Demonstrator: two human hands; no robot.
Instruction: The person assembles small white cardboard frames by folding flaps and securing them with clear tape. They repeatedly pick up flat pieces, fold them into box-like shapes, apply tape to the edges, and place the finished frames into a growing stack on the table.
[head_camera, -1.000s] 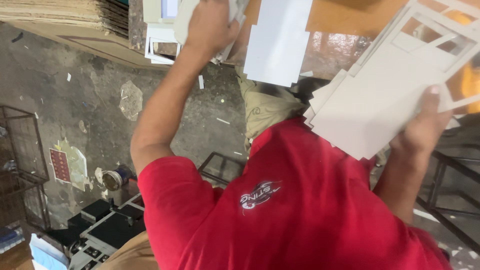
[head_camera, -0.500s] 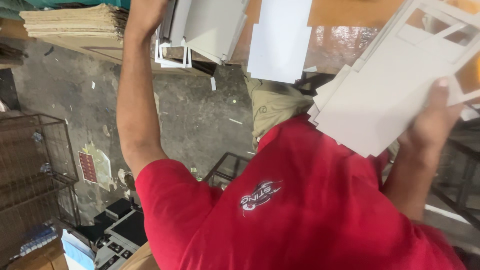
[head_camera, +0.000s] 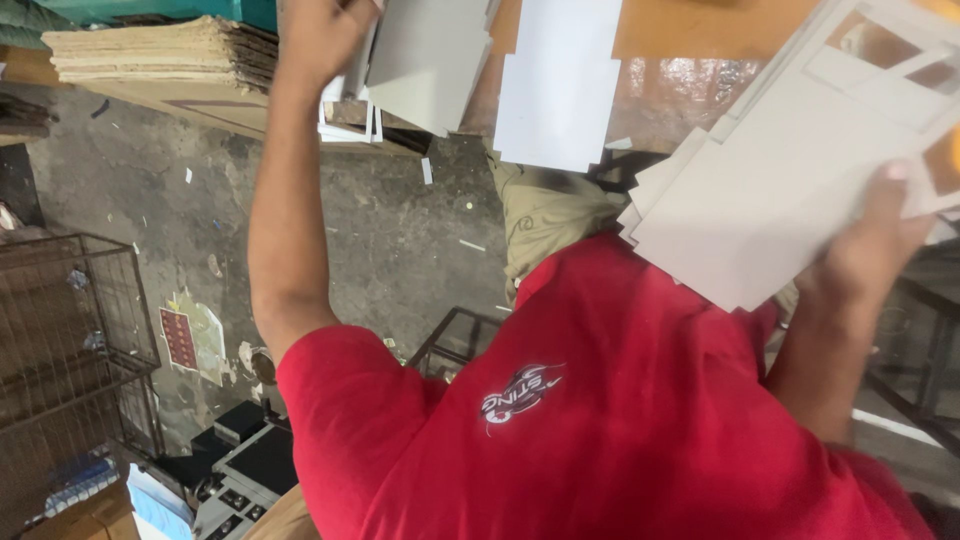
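Head view, one moment.

- Left hand is reaching up at the top edge of the picture. It is curling closed on the left edge of a small bundle of grey card sheets. The fingertips are cut off by the frame.
- Right hand is clamping a stack of die-cut card blanks. The thumb is pressing on top and the fingers are hiding beneath.
- The stack's long axis is running diagonally, from its low corner over the red shirt up toward the right.
- A white sheet is lying between the two bundles at the near edge of the orange table top. It is nearer the left hand's bundle.
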